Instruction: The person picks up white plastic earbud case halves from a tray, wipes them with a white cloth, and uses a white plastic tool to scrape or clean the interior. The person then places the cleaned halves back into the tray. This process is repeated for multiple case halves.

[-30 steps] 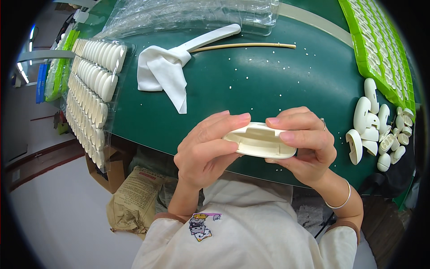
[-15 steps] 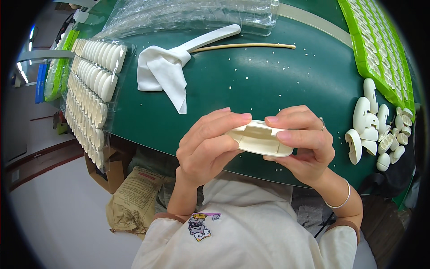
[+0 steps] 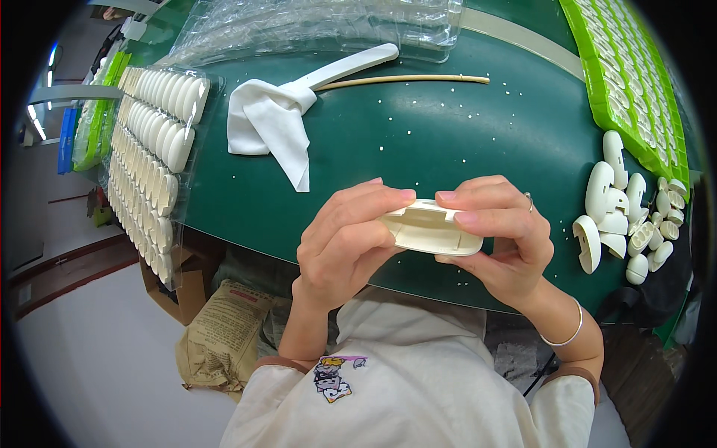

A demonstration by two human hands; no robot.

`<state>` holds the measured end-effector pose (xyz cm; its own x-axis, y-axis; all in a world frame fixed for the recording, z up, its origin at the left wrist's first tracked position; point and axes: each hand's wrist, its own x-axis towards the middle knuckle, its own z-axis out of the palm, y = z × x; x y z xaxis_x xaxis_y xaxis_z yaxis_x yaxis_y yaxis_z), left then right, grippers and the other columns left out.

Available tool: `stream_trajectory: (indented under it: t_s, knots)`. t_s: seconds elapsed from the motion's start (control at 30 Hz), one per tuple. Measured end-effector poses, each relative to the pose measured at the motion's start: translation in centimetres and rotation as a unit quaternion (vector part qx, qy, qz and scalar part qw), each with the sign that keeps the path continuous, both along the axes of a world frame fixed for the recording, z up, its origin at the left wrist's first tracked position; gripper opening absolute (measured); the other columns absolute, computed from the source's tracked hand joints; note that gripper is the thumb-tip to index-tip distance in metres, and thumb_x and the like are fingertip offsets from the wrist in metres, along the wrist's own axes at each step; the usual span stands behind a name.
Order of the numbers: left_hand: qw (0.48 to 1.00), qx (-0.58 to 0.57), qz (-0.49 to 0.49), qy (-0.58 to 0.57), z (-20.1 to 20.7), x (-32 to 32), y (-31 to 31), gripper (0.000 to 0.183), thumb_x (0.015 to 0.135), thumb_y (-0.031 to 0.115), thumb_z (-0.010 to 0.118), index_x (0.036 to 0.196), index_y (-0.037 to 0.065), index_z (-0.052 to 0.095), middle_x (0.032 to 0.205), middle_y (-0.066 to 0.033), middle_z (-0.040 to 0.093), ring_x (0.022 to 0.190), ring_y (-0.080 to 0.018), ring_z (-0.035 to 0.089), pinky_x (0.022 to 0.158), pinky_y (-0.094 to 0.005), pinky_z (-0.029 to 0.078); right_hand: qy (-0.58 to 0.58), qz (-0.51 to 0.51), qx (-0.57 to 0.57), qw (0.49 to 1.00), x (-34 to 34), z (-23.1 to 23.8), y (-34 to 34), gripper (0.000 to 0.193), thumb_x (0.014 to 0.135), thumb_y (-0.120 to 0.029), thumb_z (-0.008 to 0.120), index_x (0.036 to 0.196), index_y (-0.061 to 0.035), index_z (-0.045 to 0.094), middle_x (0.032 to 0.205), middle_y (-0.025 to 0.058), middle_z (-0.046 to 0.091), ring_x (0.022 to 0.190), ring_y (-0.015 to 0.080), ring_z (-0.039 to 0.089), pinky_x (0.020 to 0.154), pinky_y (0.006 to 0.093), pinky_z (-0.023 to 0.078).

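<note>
Between both hands, above the near edge of the green table, is a cream plastic shell (image 3: 437,238), hollow and rounded, with its opening turned toward me. My left hand (image 3: 351,243) grips its left end, fingertips along the top rim. On the other end my right hand (image 3: 504,235) pinches it, fingers on the upper edge and thumb underneath. A notch shows in the top rim between the fingertips. Parts of the shell's two ends are hidden behind my fingers.
A clear tray (image 3: 153,164) of cream shells stands at left. Farther back lie a white cloth (image 3: 269,123), a pale flat bar (image 3: 351,64) and a thin stick (image 3: 418,78). Loose cream parts (image 3: 616,201) are heaped at right, below a green tray (image 3: 597,82). Small white bits dot the table.
The right hand and the shell's right end have shifted very slightly left. Both hands keep their hold; the whole view has moved a little.
</note>
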<state>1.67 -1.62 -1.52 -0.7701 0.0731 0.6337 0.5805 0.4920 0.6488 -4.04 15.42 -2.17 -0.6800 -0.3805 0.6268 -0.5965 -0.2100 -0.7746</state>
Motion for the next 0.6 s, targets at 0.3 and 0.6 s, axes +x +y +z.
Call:
stream_trajectory:
  t_s: [0.3,0.6]
  knots:
    - [0.999,0.019,0.021,-0.036,0.1,0.1,0.0,0.021,0.064,0.006,0.068,0.078,0.004,0.054,0.093,-0.0135,0.06,0.082,-0.028,0.057,0.074,-0.037,0.046,0.013,-0.011,0.024,1.0,-0.1,0.0,0.1,0.038,0.055,-0.003,0.073,0.091,-0.0061,0.061,0.091,0.0088,0.061,0.076,0.0203,0.059,0.061,0.0275,0.045]
    - [0.988,-0.124,0.012,-0.089,1.1,0.1,-1.4,0.015,0.063,0.009,0.068,0.074,0.008,0.058,0.09,-0.0043,0.062,0.082,-0.02,0.057,0.083,-0.0388,0.038,0.045,-0.033,0.078,0.995,-0.2,0.7,0.0,0.043,0.051,-0.001,0.072,0.093,-0.0089,0.063,0.086,0.006,0.061,0.072,0.0187,0.058,0.059,0.027,0.044]
